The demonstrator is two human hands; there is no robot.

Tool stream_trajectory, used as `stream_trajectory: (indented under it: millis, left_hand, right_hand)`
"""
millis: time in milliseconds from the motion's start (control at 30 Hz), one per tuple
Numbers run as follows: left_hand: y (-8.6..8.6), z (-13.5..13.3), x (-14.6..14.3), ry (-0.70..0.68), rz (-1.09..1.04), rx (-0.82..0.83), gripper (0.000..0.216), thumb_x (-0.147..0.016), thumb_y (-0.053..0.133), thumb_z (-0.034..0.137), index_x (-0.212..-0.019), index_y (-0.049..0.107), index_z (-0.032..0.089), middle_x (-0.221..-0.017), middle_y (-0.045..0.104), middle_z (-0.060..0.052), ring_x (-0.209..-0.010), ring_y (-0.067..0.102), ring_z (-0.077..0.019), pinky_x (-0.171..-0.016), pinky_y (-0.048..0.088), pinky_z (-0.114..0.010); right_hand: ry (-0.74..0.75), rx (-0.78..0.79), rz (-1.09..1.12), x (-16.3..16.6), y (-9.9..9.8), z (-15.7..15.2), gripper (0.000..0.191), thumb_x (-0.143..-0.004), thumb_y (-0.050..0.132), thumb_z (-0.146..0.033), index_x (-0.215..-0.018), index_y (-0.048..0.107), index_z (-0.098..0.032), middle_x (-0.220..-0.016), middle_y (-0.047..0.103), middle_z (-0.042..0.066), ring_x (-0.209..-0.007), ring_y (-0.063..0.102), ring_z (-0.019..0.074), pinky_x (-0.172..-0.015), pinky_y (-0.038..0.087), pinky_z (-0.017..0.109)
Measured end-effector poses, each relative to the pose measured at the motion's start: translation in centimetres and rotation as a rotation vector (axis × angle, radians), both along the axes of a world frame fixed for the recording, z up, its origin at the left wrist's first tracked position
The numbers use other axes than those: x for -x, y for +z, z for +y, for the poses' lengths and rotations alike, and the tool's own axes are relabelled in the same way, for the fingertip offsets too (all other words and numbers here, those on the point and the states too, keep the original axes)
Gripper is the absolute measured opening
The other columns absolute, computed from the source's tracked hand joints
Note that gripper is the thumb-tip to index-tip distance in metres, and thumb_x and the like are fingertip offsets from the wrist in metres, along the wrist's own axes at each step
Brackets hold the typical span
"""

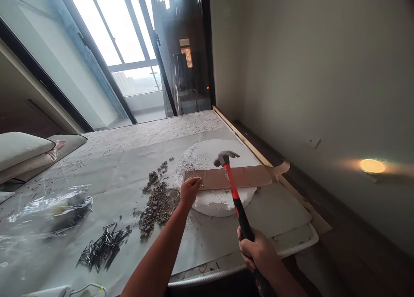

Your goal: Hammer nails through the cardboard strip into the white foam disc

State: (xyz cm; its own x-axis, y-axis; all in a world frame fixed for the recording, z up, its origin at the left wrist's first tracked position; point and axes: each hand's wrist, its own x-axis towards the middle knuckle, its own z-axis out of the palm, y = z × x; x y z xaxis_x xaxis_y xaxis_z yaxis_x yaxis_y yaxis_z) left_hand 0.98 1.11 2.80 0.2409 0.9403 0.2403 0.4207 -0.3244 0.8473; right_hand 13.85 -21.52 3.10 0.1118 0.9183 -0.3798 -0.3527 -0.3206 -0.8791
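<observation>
My right hand [255, 249] is wrapped around the black and red handle of a claw hammer [237, 202]. The hammer head is raised over the middle of a flat brown board [236, 178]. Closed in a pinch, my left hand [191, 188] rests at the board's left end, where the surface looks rough and gritty. What its fingertips hold is too small to make out. Beneath the board lies a round white slab [213, 204], dusty with grit. A heap of grey stone chips [158, 206] lies left of my left hand.
A pile of dark nails [105, 247] lies at the front left, with a clear plastic bag [54, 213] behind it. Grey sheeting [119, 176] covers the mattress [168, 131]. Pillows [24, 150] are at far left. A wooden bed rail [242, 137] and wall run along the right.
</observation>
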Motion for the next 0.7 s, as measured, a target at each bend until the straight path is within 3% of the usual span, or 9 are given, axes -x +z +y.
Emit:
stream_trajectory:
  millis: [167, 533, 700]
  left_hand:
    - [-0.8, 0.6, -0.7, -0.025, 0.119, -0.046, 0.028, -0.076, 0.053, 0.037, -0.061, 0.064, 0.017, -0.065, 0.063, -0.003, -0.061, 0.054, -0.0126, -0.059, 0.041, -0.023]
    - [-1.3, 0.9, -0.7, -0.032, 0.236, -0.116, 0.024, -0.077, 0.053, 0.032, -0.060, 0.064, 0.017, -0.066, 0.063, -0.004, -0.064, 0.056, -0.0140, -0.062, 0.040, -0.024]
    - [-1.8, 1.0, -0.7, -0.028, 0.279, -0.159, 0.021, -0.077, 0.054, 0.029, -0.062, 0.065, 0.018, -0.067, 0.064, -0.003, -0.065, 0.056, -0.0137, -0.063, 0.039, -0.024]
  right_hand:
    - [0.014, 0.023, -0.007, 0.0, -0.3, -0.1, 0.016, -0.059, 0.044, -0.025, -0.072, 0.035, -0.022, -0.040, 0.030, -0.013, -0.028, 0.025, 0.0044, -0.030, 0.019, 0.019]
    - [0.013, 0.016, -0.049, 0.1, -0.7, -0.1, 0.015, -0.060, 0.044, -0.025, -0.072, 0.035, -0.022, -0.043, 0.029, -0.013, -0.027, 0.024, 0.0044, -0.030, 0.020, 0.019]
    - [0.044, 0.026, -0.217, -0.2, -0.4, -0.5, 0.009, -0.063, 0.044, -0.025, -0.070, 0.039, -0.022, -0.043, 0.025, -0.011, -0.031, 0.026, 0.0058, -0.033, 0.021, 0.020]
